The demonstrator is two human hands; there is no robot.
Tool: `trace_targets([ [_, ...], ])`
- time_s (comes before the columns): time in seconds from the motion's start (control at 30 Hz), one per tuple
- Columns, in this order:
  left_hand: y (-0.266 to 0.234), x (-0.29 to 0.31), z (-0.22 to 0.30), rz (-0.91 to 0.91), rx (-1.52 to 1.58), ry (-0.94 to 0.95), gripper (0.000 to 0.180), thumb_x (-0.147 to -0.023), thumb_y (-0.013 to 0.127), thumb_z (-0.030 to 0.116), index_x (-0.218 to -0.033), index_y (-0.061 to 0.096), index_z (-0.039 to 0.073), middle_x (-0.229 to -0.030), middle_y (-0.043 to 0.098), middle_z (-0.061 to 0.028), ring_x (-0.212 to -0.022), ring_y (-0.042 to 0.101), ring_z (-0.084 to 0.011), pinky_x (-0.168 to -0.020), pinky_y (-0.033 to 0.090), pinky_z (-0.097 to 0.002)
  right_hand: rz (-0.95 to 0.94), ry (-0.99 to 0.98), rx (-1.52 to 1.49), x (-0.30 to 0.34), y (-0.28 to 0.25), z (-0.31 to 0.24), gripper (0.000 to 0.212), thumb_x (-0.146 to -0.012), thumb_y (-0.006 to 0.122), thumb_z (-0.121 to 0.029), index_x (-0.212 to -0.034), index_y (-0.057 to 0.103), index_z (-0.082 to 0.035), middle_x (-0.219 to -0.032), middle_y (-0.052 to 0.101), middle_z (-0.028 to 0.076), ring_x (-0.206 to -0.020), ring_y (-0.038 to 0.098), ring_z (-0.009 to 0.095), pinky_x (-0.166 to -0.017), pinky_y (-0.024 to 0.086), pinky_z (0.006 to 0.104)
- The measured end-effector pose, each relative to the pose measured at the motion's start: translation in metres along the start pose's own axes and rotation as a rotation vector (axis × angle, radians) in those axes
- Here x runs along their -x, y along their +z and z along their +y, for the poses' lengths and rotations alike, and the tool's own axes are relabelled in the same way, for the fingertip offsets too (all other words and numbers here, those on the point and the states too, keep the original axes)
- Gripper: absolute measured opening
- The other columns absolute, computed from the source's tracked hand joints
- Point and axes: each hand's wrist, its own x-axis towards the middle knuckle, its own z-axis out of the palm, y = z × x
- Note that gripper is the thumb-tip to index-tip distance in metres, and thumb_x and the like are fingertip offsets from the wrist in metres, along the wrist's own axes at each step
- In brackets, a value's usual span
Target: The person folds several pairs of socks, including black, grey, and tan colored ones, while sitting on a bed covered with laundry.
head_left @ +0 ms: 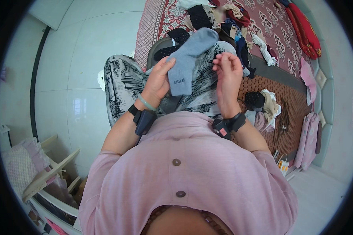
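Observation:
A grey-blue sock [184, 62] hangs in front of me above my lap, its cuff end low and its toe end up to the right. My left hand [159, 80] is closed on its left edge, thumb over the fabric. To the right of the sock, apart from it, is my right hand [228, 76]. Its fingers are loosely bent, with nothing visible in them. Below both hands lie my black-and-white patterned trousers [123, 84]. Just beyond the left hand, black dotted socks [166, 52] rest on a dark grey surface.
Ahead, a pile of mixed clothes and socks [227, 19] covers part of a red patterned bedspread [270, 23]. A smaller heap [268, 107] sits on a brown mat [296, 133] to my right. Pale floor tiles [94, 58] are at the left, with a white wooden frame [53, 176] behind.

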Motion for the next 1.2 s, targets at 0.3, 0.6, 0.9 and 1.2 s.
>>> trace_targets([
  [0.3,-0.009,-0.001,-0.002,0.096,0.115,0.089,0.027,-0.098,0.055,0.014,-0.123,0.053,0.003,-0.115,0.063,-0.0085,-0.109,0.06,-0.019,-0.097,0.049,-0.0382,-0.338,0.141,0.28,0.047,0.0,0.01,0.012,-0.089,0.063,0.001,-0.1,0.059,-0.003,-0.086,0.056,-0.004,-0.077,0.051,0.002,-0.07,0.043,0.0167],
  [0.6,-0.023,-0.004,-0.002,0.055,0.085,0.04,0.027,-0.095,0.056,0.008,-0.122,0.055,0.005,-0.122,0.062,-0.0083,-0.114,0.058,-0.0231,-0.101,0.046,-0.0399,-0.368,-0.196,0.66,0.039,-0.001,0.033,0.014,-0.089,0.06,-0.01,-0.098,0.066,-0.001,-0.084,0.067,0.016,-0.077,0.067,0.026,-0.069,0.052,0.0346],
  [0.9,-0.019,-0.004,-0.009,0.045,-0.152,-0.024,0.033,-0.094,0.058,0.009,-0.127,0.051,0.008,-0.121,0.061,-0.0062,-0.109,0.06,-0.0196,-0.093,0.049,-0.0369,-0.242,-0.442,0.574,0.031,-0.022,0.048,0.02,-0.088,0.055,0.005,-0.107,0.063,0.002,-0.103,0.063,0.014,-0.093,0.062,0.025,-0.082,0.048,0.0306],
  [1.2,0.003,0.014,-0.008,0.081,-0.473,0.136,0.036,-0.094,0.058,0.006,-0.128,0.046,0.007,-0.119,0.058,-0.0052,-0.106,0.059,-0.0175,-0.09,0.05,-0.0346,-0.456,-0.125,0.401,0.05,-0.024,0.018,0.026,-0.088,0.055,-0.001,-0.113,0.063,-0.001,-0.089,0.067,0.018,-0.08,0.066,0.02,-0.074,0.05,0.0308],
])
